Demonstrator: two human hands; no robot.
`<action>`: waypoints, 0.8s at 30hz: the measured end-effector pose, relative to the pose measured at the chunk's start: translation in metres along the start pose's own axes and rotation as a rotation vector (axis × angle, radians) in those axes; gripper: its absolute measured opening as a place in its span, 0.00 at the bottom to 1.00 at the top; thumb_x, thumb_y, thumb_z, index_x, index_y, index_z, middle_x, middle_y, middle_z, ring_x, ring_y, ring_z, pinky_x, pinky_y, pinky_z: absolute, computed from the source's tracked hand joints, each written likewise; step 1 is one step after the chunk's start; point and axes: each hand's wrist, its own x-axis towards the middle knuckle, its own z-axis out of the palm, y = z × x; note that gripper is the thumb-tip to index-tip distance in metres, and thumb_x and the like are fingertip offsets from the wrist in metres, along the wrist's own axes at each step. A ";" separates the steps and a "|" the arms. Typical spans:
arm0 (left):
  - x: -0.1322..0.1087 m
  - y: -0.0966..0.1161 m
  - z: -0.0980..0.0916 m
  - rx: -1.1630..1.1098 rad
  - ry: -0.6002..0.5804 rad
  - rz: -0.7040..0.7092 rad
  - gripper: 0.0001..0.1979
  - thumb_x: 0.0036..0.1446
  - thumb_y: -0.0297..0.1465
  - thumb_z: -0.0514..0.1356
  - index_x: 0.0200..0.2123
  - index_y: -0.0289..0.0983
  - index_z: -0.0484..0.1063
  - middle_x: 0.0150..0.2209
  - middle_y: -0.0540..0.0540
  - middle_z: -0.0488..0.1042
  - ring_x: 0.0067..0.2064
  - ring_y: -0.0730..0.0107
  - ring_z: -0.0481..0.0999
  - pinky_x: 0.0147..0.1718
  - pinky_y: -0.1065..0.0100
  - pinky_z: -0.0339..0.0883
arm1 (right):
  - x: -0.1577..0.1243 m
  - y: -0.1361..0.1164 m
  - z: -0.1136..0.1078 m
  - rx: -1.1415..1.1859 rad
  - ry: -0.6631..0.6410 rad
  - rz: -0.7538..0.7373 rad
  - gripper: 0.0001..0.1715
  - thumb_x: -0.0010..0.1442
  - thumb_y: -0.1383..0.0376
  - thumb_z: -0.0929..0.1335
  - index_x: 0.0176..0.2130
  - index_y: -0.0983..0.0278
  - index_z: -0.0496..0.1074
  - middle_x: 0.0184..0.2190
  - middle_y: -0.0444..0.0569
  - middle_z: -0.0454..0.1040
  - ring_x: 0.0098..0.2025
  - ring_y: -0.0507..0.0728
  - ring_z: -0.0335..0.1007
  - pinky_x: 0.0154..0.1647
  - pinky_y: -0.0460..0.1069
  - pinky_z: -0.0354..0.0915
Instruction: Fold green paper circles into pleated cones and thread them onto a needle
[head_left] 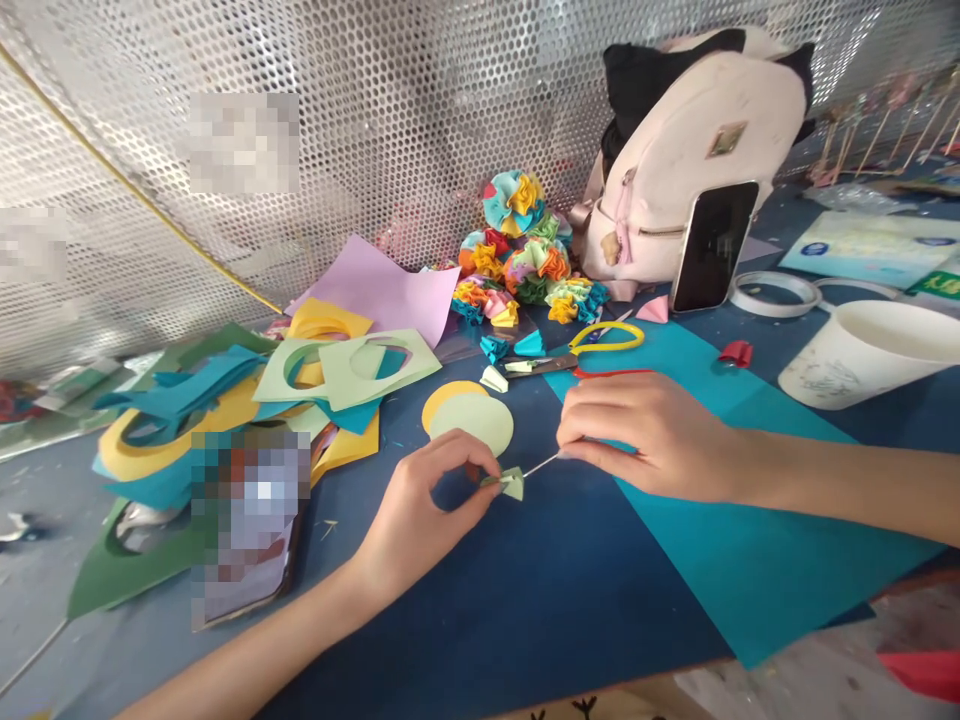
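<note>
A small folded piece of pale green paper [514, 484], creased and fanned at its free end, lies between the two hands above the dark blue worktop [570, 610]. The left hand [409, 510] pinches it between thumb and forefinger; the right hand [645, 430], fingers drawn together, grips the far end of a thin pale strand [541, 464] reaching the paper from 2 o'clock. Directions are taken from the folded paper. At 11 o'clock, a green paper circle [480, 420] overlaps a yellow circle [441, 397]. At 1 o'clock lie scissors [609, 338], with a pink backpack [690, 170] beyond; at 12 o'clock, ruffled paper balls [525, 260]. At 10 o'clock, cut paper scraps [154, 440] are heaped. A blue sheet [772, 560] extends towards 4 o'clock, partly covered by the right hand and forearm. The right hand also hides part of the scissors' red handle; the left fingertips obscure the held end of the folded paper. Whether the strand is wire, stick or thread cannot be told. A phone [255, 540] at 9 o'clock is blurred; a white cup [832, 360] at 2 o'clock is cut off.
</note>
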 end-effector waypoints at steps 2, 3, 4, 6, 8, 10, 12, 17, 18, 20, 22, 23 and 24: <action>0.001 0.000 0.000 -0.006 -0.025 -0.038 0.06 0.57 0.22 0.58 0.35 0.39 0.71 0.39 0.50 0.77 0.36 0.73 0.73 0.38 0.71 0.67 | -0.010 0.010 -0.003 0.119 -0.043 0.062 0.09 0.69 0.66 0.65 0.35 0.64 0.71 0.32 0.44 0.73 0.34 0.51 0.67 0.38 0.46 0.60; 0.002 0.000 0.000 -0.008 -0.038 -0.063 0.06 0.57 0.22 0.58 0.35 0.39 0.70 0.40 0.50 0.78 0.35 0.73 0.72 0.37 0.71 0.68 | -0.015 0.015 -0.003 0.163 -0.064 0.086 0.09 0.69 0.66 0.65 0.35 0.64 0.70 0.32 0.45 0.73 0.35 0.50 0.67 0.38 0.46 0.60; 0.002 0.000 0.000 -0.010 -0.048 -0.086 0.06 0.56 0.21 0.58 0.34 0.39 0.68 0.41 0.49 0.78 0.33 0.74 0.72 0.36 0.71 0.68 | -0.020 0.019 -0.003 0.198 -0.086 0.104 0.09 0.69 0.66 0.65 0.35 0.64 0.70 0.32 0.45 0.73 0.35 0.50 0.67 0.38 0.46 0.60; 0.004 0.000 0.000 -0.013 -0.065 -0.113 0.07 0.54 0.21 0.58 0.33 0.39 0.66 0.42 0.48 0.79 0.32 0.74 0.70 0.36 0.70 0.69 | -0.029 0.025 0.001 0.257 -0.139 0.127 0.10 0.69 0.66 0.65 0.35 0.64 0.70 0.32 0.45 0.73 0.35 0.51 0.67 0.39 0.46 0.60; 0.006 0.001 0.000 -0.010 -0.079 -0.111 0.08 0.53 0.21 0.58 0.33 0.39 0.64 0.42 0.48 0.79 0.32 0.74 0.70 0.36 0.70 0.69 | -0.034 0.029 0.005 0.306 -0.182 0.139 0.09 0.69 0.66 0.65 0.35 0.64 0.70 0.33 0.45 0.73 0.36 0.51 0.67 0.39 0.47 0.61; 0.008 0.002 0.001 0.002 -0.082 -0.094 0.09 0.52 0.20 0.58 0.33 0.39 0.64 0.40 0.49 0.79 0.33 0.75 0.70 0.35 0.71 0.68 | -0.036 0.030 0.007 0.347 -0.213 0.141 0.08 0.69 0.66 0.65 0.36 0.64 0.70 0.34 0.45 0.73 0.37 0.51 0.66 0.39 0.46 0.61; 0.011 0.003 0.002 0.001 -0.073 -0.082 0.09 0.52 0.20 0.59 0.33 0.39 0.65 0.40 0.50 0.79 0.32 0.76 0.69 0.35 0.72 0.68 | -0.036 0.030 0.007 0.383 -0.238 0.136 0.08 0.69 0.66 0.65 0.36 0.64 0.70 0.34 0.45 0.73 0.37 0.51 0.66 0.39 0.46 0.60; 0.022 0.002 0.003 -0.109 -0.056 -0.089 0.12 0.54 0.20 0.60 0.40 0.40 0.70 0.42 0.50 0.78 0.36 0.74 0.75 0.38 0.72 0.71 | -0.036 0.031 0.004 0.428 -0.253 0.146 0.08 0.69 0.66 0.65 0.36 0.64 0.70 0.33 0.44 0.73 0.36 0.50 0.66 0.39 0.46 0.60; 0.024 0.002 0.003 -0.117 -0.060 -0.087 0.14 0.54 0.19 0.60 0.41 0.41 0.72 0.42 0.50 0.78 0.37 0.73 0.76 0.39 0.72 0.72 | -0.036 0.032 0.003 0.428 -0.252 0.148 0.09 0.69 0.65 0.65 0.35 0.64 0.71 0.33 0.44 0.73 0.36 0.50 0.66 0.38 0.46 0.60; 0.030 0.001 0.002 -0.106 -0.071 -0.082 0.17 0.54 0.19 0.61 0.45 0.43 0.75 0.41 0.51 0.79 0.39 0.72 0.77 0.40 0.72 0.72 | -0.037 0.033 0.003 0.430 -0.253 0.151 0.09 0.69 0.65 0.65 0.35 0.64 0.71 0.32 0.44 0.73 0.36 0.51 0.66 0.38 0.46 0.60; 0.035 0.001 0.002 -0.090 -0.096 -0.071 0.19 0.55 0.19 0.61 0.46 0.45 0.77 0.39 0.52 0.80 0.39 0.72 0.78 0.41 0.73 0.71 | -0.037 0.033 0.003 0.433 -0.250 0.153 0.09 0.68 0.65 0.65 0.35 0.64 0.71 0.32 0.45 0.72 0.36 0.51 0.66 0.37 0.46 0.59; 0.038 0.001 0.002 -0.084 -0.112 -0.064 0.19 0.55 0.19 0.61 0.46 0.45 0.78 0.39 0.52 0.80 0.39 0.72 0.78 0.41 0.73 0.71 | -0.037 0.034 0.003 0.434 -0.249 0.154 0.09 0.68 0.65 0.66 0.35 0.64 0.71 0.32 0.44 0.72 0.36 0.51 0.66 0.37 0.46 0.59; 0.040 0.001 0.001 -0.079 -0.123 -0.053 0.18 0.55 0.19 0.61 0.44 0.45 0.79 0.38 0.52 0.80 0.39 0.72 0.78 0.40 0.74 0.71 | -0.037 0.034 0.002 0.433 -0.248 0.153 0.09 0.68 0.65 0.66 0.35 0.64 0.71 0.32 0.44 0.72 0.36 0.51 0.66 0.37 0.46 0.59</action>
